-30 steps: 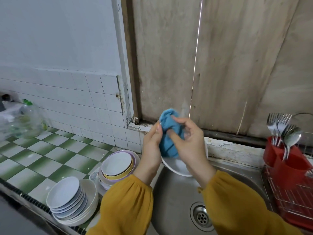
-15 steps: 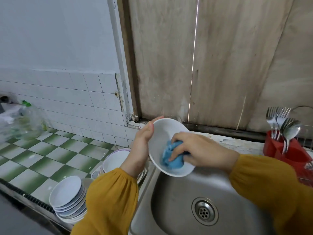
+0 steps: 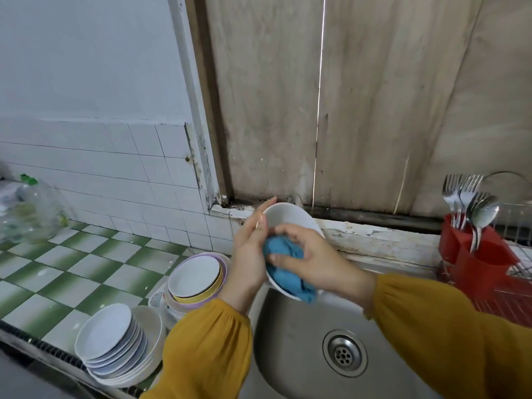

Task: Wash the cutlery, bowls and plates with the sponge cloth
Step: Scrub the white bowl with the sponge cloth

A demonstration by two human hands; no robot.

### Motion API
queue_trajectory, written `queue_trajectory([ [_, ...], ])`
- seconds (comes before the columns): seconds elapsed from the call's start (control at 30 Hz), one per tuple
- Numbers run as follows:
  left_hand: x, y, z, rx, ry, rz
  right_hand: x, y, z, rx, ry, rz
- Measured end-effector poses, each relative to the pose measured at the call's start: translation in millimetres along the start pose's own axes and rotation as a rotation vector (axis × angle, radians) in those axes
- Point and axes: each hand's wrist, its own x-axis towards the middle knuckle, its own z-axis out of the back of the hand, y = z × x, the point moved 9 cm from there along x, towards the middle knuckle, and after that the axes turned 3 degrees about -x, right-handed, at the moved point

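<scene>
Scrubbing step: left hand (image 3: 249, 254) gripped round white ceramic bowl (image 3: 288, 215), right hand (image 3: 316, 262) clutched crumpled blue sponge cloth (image 3: 289, 279) inside; rinse likely next.

One head-worn wide-angle view looks forward and down, close over the sink (image 3: 288, 349) and tiled counter (image 3: 57, 269)

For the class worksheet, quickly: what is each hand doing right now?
Left hand: holds the bowl.
Right hand: grips the cloth inside the bowl.
</scene>
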Motion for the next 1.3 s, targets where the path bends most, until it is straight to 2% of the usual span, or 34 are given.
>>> queue_trajectory([
  [0.1,-2.0,9.6,-10.3,-0.035,0.031,0.011,-2.9,-18.9,31.7,0.474,-0.598,-0.125],
  [0.13,-2.1,11.0,-12.2,-0.026,0.034,0.01,-5.2,-20.5,39.2,0.556,-0.706,-0.128],
  [0.17,-2.8,11.6,-12.0,-0.027,0.019,0.014,-4.1,-19.3,40.7,0.579,-0.715,-0.127],
  [0.2,-3.3,10.7,-9.7,-0.032,-0.007,0.023,-1.2,-15.4,35.1,0.557,-0.641,-0.135],
  [0.3,1.1,5.2,1.0,-0.061,-0.05,0.026,0.4,-16.7,0.0,0.332,-0.316,-0.251],
  [0.33,3.4,2.6,2.8,-0.057,-0.047,0.009,0.4,-21.0,-1.2,0.298,-0.317,-0.267],
  [0.37,4.3,-0.5,1.0,-0.05,-0.032,-0.013,0.4,-23.0,6.0,0.302,-0.4,-0.255],
  [0.43,2.3,-0.8,-10.6,0.011,0.024,-0.029,-4.2,-29.6,28.6,0.361,-0.671,-0.255],
  [0.47,0.6,-0.3,-15.7,0.05,0.034,-0.027,-6.2,-33.3,32.8,0.379,-0.754,-0.259],
  [0.5,0.2,-0.2,-17.4,0.072,0.027,-0.029,-4.1,-34.2,29.0,0.39,-0.736,-0.244],
  [0.53,1.8,-0.1,-13.7,0.07,0.005,-0.028,0.6,-31.1,20.3,0.375,-0.633,-0.203],
  [0.6,7.2,-2.0,1.8,0.011,-0.042,-0.019,7.7,-11.3,-3.1,0.253,-0.258,-0.063],
  [0.67,10.2,-6.1,14.3,-0.003,-0.055,-0.012,3.9,5.2,-11.1,0.021,0.092,0.058],
  [0.73,9.7,-5.9,17.0,0.04,-0.026,-0.005,2.2,-2.5,-3.4,-0.394,0.278,0.107],
  [0.77,9.0,-5.5,15.4,0.049,-0.013,0.003,5.8,-5.7,4.0,-0.65,0.274,0.171],
  [0.83,6.4,-5.3,9.3,0.043,0.034,0.047,13.8,1.1,12.7,-1.051,0.122,0.44],
  [0.93,8.8,-5.5,3.3,0.112,0.131,0.097,5.4,27.1,15.3,-1.181,-0.158,0.839],
  [1.0,8.8,-11.6,2.3,0.156,0.188,0.088,-1.6,32.6,12.2,-1.188,-0.238,0.955],
  [1.07,10.2,-21.2,8.6,0.15,0.151,0.051,1.2,22.8,5.3,-1.206,-0.176,0.81],
  [1.13,12.8,-29.7,19.3,0.144,0.062,-0.013,2.8,9.0,-7.6,-1.108,0.06,0.526],
  [1.2,11.6,-27.6,22.0,0.153,0.02,-0.044,-3.5,-3.4,-21.8,-0.904,0.272,0.273],
  [1.27,6.5,-19.5,19.3,0.132,-0.013,-0.046,-3.5,1.2,-26.4,-0.51,0.214,0.166],
  [1.3,3.9,-16.4,16.4,0.101,-0.025,-0.045,1.2,3.9,-24.2,-0.243,0.1,0.114],
])
